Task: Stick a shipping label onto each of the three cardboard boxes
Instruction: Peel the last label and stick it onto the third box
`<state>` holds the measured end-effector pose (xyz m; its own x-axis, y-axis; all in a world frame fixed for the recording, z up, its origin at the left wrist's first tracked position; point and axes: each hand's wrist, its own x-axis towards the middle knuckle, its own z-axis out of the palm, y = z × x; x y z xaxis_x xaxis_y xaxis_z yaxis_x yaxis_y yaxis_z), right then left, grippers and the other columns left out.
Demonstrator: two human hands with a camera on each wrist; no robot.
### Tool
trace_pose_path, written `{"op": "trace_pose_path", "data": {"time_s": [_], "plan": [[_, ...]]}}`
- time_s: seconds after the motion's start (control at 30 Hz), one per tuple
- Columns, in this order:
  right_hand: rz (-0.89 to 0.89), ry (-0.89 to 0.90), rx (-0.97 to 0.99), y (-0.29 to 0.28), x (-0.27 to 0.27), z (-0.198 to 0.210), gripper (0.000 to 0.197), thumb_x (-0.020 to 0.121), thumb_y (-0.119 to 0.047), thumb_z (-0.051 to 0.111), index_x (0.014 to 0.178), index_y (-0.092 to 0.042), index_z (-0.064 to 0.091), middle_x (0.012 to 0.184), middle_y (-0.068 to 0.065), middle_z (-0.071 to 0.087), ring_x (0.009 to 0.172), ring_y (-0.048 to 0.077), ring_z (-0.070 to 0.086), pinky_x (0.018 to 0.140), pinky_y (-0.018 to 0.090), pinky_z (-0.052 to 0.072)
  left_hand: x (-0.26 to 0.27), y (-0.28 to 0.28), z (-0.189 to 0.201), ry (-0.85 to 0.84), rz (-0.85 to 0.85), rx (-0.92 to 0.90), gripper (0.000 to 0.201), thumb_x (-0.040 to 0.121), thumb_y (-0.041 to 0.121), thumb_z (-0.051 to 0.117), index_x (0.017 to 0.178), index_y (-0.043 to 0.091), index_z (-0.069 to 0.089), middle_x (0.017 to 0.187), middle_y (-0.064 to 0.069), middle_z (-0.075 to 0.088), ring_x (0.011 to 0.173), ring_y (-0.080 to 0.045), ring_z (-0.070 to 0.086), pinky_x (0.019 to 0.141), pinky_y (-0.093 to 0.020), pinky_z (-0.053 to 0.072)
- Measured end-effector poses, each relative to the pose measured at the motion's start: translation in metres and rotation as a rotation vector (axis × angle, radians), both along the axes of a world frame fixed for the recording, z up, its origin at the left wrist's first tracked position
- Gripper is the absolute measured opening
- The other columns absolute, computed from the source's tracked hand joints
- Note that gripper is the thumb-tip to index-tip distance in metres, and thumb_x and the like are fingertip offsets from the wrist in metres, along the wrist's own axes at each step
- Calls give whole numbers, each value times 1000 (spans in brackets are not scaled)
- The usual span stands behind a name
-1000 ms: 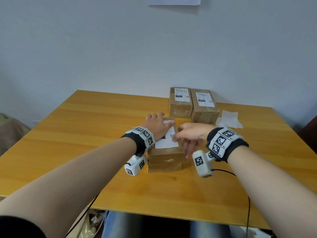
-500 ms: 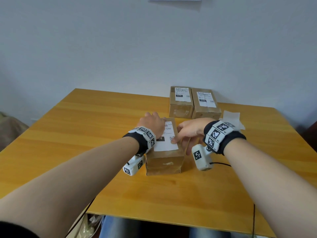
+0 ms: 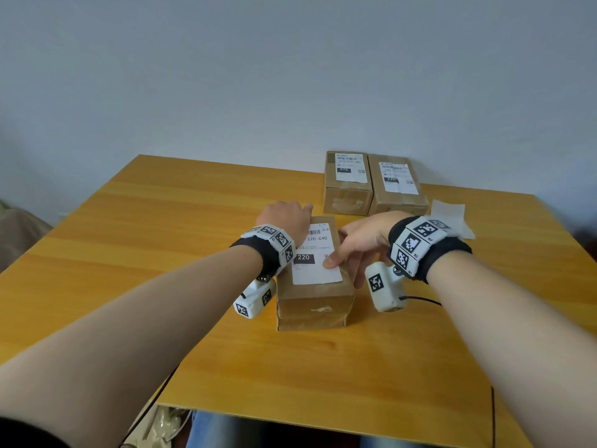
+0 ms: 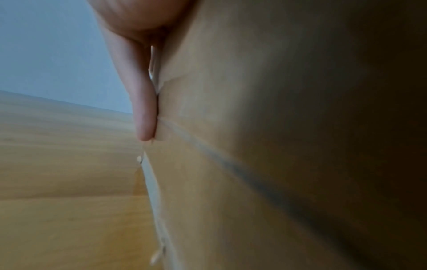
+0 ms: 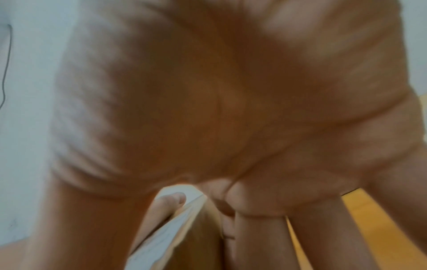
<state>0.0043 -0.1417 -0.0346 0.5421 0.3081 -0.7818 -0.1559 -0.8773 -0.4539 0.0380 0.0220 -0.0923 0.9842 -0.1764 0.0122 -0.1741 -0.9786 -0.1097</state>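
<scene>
- Cardboard box (image 3: pixel 311 305) is flanked by uncurled left hand (image 3: pixel 284 218) and right hand (image 3: pixel 361 240).
- More label (image 3: pixel 315 276) is uncovered than before; the right thumb is pressed nearer.

Near box (image 3: pixel 311 299): sat on the table (image 3: pixel 161 237), label (image 3: pixel 316 253) on top, between my left hand (image 3: pixel 284 218) and right hand (image 3: pixel 361 240);
Behind it: far-left box (image 3: pixel 347 189) stood just beside far-right box (image 3: pixel 397 192);
Right of those: paper sheet (image 3: pixel 447 215)

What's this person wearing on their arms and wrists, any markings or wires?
Forearms are bare. The left wristband and right wristband are black, ringed with white blocks bearing black square codes. Beneath hang white coded camera pods, left pod and right pod; a black cable leaves the right one. A dark sleeve covers the left upper arm.
</scene>
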Motion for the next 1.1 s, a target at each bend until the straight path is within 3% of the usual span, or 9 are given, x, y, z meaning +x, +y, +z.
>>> {"op": "trace_pose_path", "data": {"time_s": [0.1, 0.23, 0.37, 0.5, 0.67, 0.8, 0.93, 1.03, 1.1], "plan": [[12, 5, 18, 0, 3, 0, 41, 96, -31, 74, 131, -14, 63, 112, 24, 77, 102, 40, 75, 79, 39, 65, 14, 5, -7, 22, 44, -80, 36, 108, 28, 34, 137, 20, 54, 74, -1, 48, 70, -26, 58, 46, -32, 37], [-50, -43, 98, -3, 0, 1, 29, 98, -20, 72, 124, -20, 59, 98, 12, 78, 65, 18, 77, 48, 21, 56, 27, 13, -12, 42, 137, -290, 45, 108, 46, 34, 93, 14, 63, 69, -2, 54, 65, -25, 59, 46, -29, 31], [-46, -93, 109, -4, -4, 2, 21, 99, -18, 69, 111, -27, 54, 86, 3, 75, 56, 11, 74, 44, 19, 53, 33, 16, -13, 78, 149, -384, 43, 107, 45, 43, 82, 16, 63, 69, -6, 58, 63, -26, 58, 54, -34, 50], [-57, -107, 105, -4, -8, 4, 24, 100, -20, 68, 116, -26, 51, 82, 0, 74, 54, 8, 73, 42, 17, 51, 36, 18, -9, 98, 191, -481, 49, 102, 56, 47, 73, 16, 52, 62, -3, 50, 53, -21, 47, 46, -29, 36], [-126, -110, 109, -3, -16, 5, 14, 101, -21, 68, 107, -25, 56, 70, -2, 76, 52, 10, 73, 42, 17, 51, 32, 25, -3, 138, 187, -653, 51, 102, 53, 50, 77, 15, 74, 77, -5, 72, 71, -25, 67, 58, -33, 50], [-220, -102, 97, -3, -19, 3, 40, 97, -22, 74, 129, -13, 51, 83, 9, 77, 57, 17, 75, 43, 22, 53, 18, 37, 6, 255, 206, -897, 51, 103, 52, 48, 83, 14, 75, 78, -10, 76, 52, -25, 71, 47, -32, 52], [-202, -153, 31, -5, -14, -3, 100, 88, -31, 83, 160, -23, 13, 108, 11, 77, 70, 20, 78, 47, 26, 56, -3, 56, 6, 300, 210, -1035, 45, 101, 54, 52, 114, 13, 63, 102, -8, 71, 64, -23, 75, 48, -34, 59], [-57, -327, -27, -6, -6, -5, 130, 78, -41, 89, 163, -41, -9, 164, 9, 38, 119, 26, 68, 81, 40, 62, -18, 63, 10, 257, 234, -1085, 55, 95, 55, 61, 132, 14, 52, 123, -6, 61, 84, -20, 70, 59, -43, 65], [27, -405, -11, -3, -3, -5, 135, 73, -42, 93, 161, -50, -9, 173, 0, 14, 137, 30, 50, 97, 49, 58, -30, 63, 16, 257, 236, -1035, 57, 93, 53, 65, 132, 14, 49, 127, -10, 56, 88, -25, 68, 54, -42, 63]]}}
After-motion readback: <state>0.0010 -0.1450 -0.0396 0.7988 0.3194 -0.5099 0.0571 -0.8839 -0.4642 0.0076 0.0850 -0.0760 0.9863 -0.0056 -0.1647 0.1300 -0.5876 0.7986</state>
